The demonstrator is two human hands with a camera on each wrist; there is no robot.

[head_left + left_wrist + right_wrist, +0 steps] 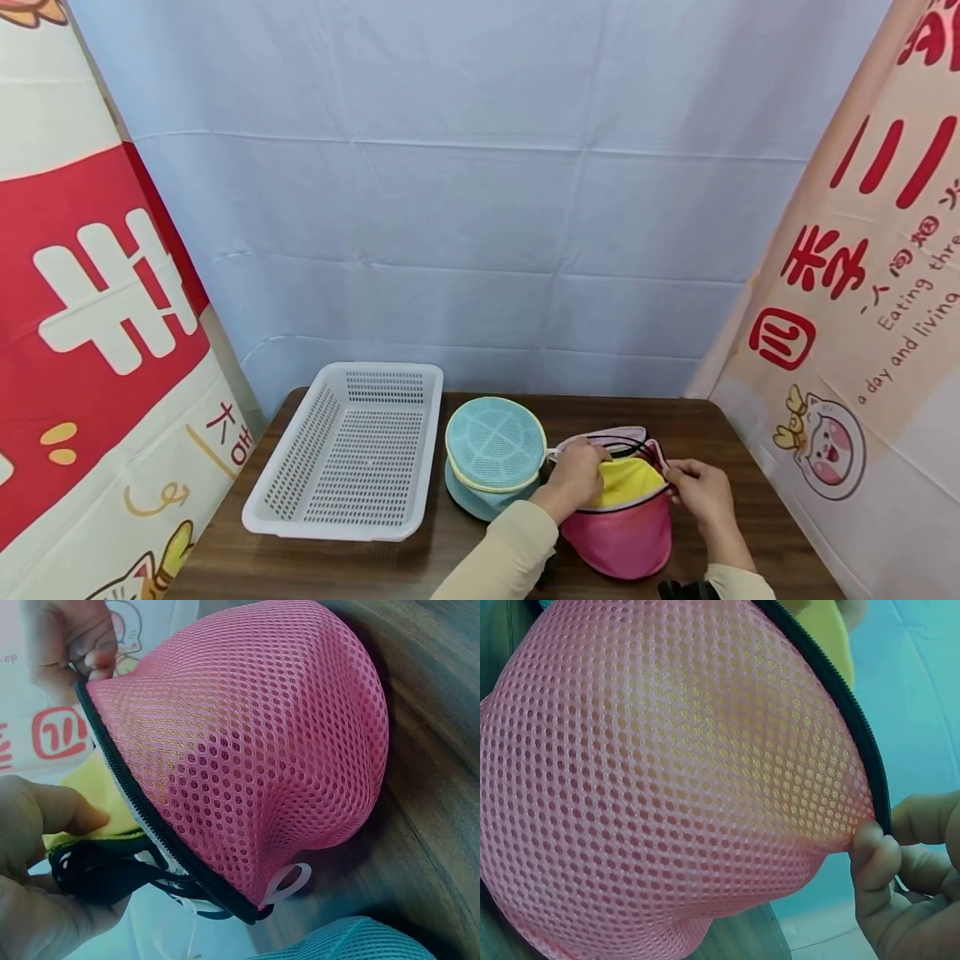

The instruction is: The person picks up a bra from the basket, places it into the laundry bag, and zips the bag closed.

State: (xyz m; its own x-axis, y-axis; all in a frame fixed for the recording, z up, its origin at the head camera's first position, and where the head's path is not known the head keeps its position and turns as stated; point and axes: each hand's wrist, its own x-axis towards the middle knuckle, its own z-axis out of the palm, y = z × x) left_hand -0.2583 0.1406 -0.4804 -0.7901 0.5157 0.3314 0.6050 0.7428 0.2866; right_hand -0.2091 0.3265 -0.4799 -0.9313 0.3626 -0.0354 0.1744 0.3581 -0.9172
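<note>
A pink mesh laundry bag (pixel 618 542) with a black zipper stands unzipped on the table, its mouth spread. Yellow cloth (pixel 624 482) fills the opening and shows through the mesh in both wrist views. At the mouth's left side, my left hand (pixel 576 477) grips the yellow cloth together with black straps (pixel 101 874). My right hand (pixel 705 493) pinches the zippered rim (pixel 881 799) at the opposite corner between thumb and fingers. A small white loop (pixel 289 883) sticks out from the bag near the zipper's end.
Left of the pink bag sits a round light-blue mesh bag (pixel 495 442) with yellow trim. A white perforated plastic basket (pixel 341 531) with nothing in it stands farther left on the dark wooden table (pixel 420 575). Hanging cloths (pixel 465 208) enclose the back and sides.
</note>
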